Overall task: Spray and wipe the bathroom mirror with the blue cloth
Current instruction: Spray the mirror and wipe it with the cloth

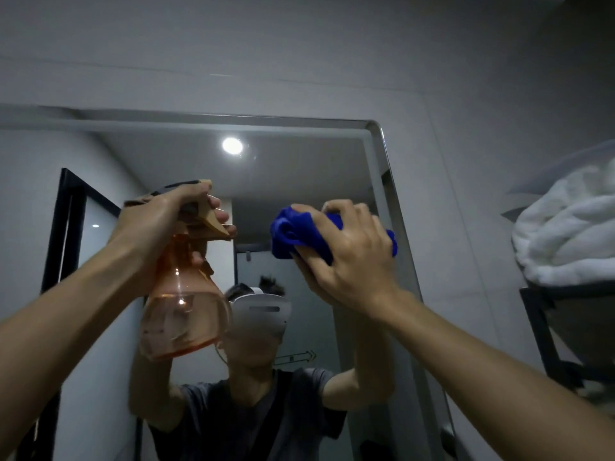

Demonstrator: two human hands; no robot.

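Bathroom mirror point(299, 181), white towels point(565, 234) rt, hands gripping spray bottle point(183, 314), blue cloth point(293, 234)

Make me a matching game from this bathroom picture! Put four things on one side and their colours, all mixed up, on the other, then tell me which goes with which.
Things:
1. cloth gripped by the right hand
2. spray bottle gripped by the left hand
3. towel on the shelf at right
4. door frame seen in the mirror

Colours:
A. white
B. black
C. blue
D. see-through orange

Right pairs: 1-C, 2-D, 3-A, 4-B.
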